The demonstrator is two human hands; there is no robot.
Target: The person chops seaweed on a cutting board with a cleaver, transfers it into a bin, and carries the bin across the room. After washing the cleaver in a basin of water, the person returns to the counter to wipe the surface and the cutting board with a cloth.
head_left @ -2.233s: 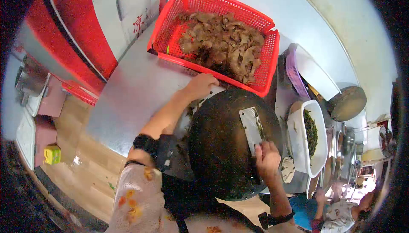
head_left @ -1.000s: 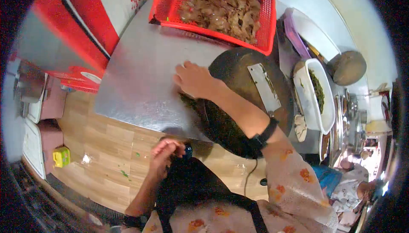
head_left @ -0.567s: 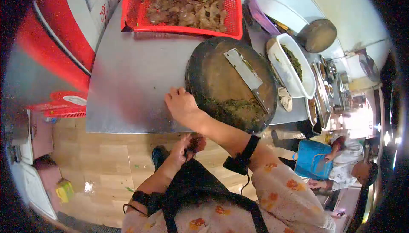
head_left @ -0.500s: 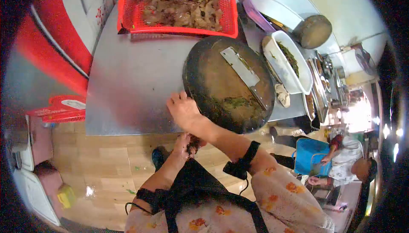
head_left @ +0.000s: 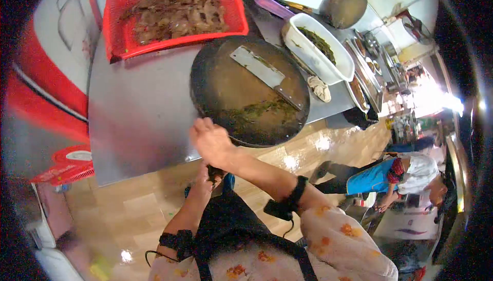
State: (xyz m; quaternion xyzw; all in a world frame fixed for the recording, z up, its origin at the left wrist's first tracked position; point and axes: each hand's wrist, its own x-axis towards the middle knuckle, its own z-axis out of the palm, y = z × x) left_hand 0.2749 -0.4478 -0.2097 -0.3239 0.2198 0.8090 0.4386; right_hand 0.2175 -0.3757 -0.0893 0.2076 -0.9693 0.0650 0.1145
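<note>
My right hand [head_left: 213, 143] is at the front edge of the steel table [head_left: 144, 111], palm down, close to the rim of the round wooden chopping board [head_left: 241, 86]. Its fingers are loosely bent and a little apart, with nothing visible in them. Below it, past the table edge, my left hand [head_left: 200, 184] is closed on a dark clump [head_left: 213, 172], partly hidden by the right hand. A cleaver [head_left: 262, 73] lies flat on the board, with green leafy scraps [head_left: 251, 110] beside its handle.
A red plastic basket [head_left: 109, 39] of wet brownish pieces stands at the back left. Right of the board are a white tub [head_left: 336, 73] of dark greens and a crumpled cloth [head_left: 319, 89]. Another person [head_left: 411, 175] in a blue apron is at the right.
The view has shifted, so the table and board appear further left. My right hand stays at the table edge, and my left still holds the dark clump. The other person has changed posture.
</note>
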